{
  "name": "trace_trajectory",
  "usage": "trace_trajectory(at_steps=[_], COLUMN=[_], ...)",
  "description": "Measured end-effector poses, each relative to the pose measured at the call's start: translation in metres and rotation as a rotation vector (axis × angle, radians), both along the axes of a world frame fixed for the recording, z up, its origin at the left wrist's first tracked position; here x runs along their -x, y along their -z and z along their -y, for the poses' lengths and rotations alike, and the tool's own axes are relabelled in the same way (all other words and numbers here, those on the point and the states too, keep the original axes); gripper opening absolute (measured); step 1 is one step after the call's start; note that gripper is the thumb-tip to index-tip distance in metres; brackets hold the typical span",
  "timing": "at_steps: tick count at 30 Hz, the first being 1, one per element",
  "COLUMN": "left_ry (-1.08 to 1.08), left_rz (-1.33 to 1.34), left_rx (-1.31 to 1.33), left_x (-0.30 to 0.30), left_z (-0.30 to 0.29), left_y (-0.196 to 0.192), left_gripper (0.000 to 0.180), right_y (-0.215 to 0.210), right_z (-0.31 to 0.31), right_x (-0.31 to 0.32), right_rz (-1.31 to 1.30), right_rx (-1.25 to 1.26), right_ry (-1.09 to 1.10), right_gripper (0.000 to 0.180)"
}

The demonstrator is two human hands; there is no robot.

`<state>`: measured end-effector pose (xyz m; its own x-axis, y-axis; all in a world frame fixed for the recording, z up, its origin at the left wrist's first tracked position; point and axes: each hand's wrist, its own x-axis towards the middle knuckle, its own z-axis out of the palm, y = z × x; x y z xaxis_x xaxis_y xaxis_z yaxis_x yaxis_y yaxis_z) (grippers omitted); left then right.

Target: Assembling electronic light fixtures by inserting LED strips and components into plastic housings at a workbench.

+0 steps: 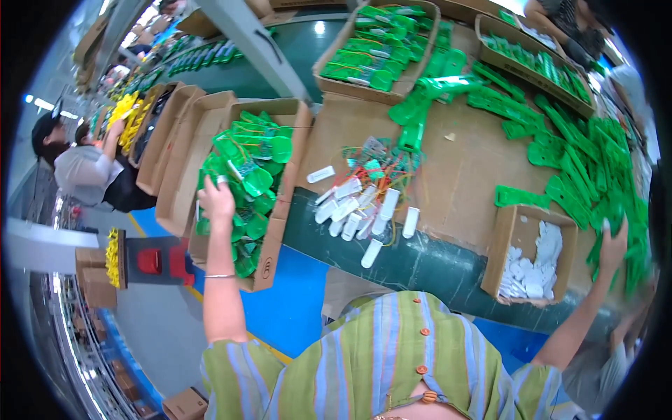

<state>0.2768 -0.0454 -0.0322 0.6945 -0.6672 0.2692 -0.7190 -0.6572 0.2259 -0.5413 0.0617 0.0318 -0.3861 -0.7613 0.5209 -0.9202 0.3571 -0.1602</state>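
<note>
My left hand (218,201) is over a cardboard box (281,227) heaped with green plastic assemblies (256,180), which have round ends and thin wires. Its thumb and fingers close around the edge of one assembly at the top of the heap. Far to the right, my right hand (614,246) reaches into a pile of long green plastic parts (591,164), thumb and fingertips apart. Whether it touches a part is hard to tell. Between my hands, white rectangular pieces (348,207) with red and yellow wires (371,173) lie in a loose cluster.
A small carton (493,269) of white pieces stands near the table's front edge. Cartons of green parts (392,91) (539,77) line the far side. Beneath the wires lies a cardboard sheet (455,189). A metal post (259,49) rises behind. Another person (84,168) works at left.
</note>
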Motion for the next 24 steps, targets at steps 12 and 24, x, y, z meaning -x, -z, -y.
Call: trace_trajectory(at_steps=[12, 24], left_ry=[1.472, 0.884], left_rz=[0.209, -1.69], left_rx=[0.14, -0.148], left_x=[0.241, 0.267], left_z=[-0.069, -0.061], left_y=[-0.09, -0.052], left_gripper=[0.057, 0.036], right_y=[-0.007, 0.049], right_z=[0.033, 0.0], right_x=[-0.326, -0.219], right_rz=[1.403, 0.357], right_rx=[-0.583, -0.435], right_ry=[-1.15, -0.55], right_gripper=[0.037, 0.012])
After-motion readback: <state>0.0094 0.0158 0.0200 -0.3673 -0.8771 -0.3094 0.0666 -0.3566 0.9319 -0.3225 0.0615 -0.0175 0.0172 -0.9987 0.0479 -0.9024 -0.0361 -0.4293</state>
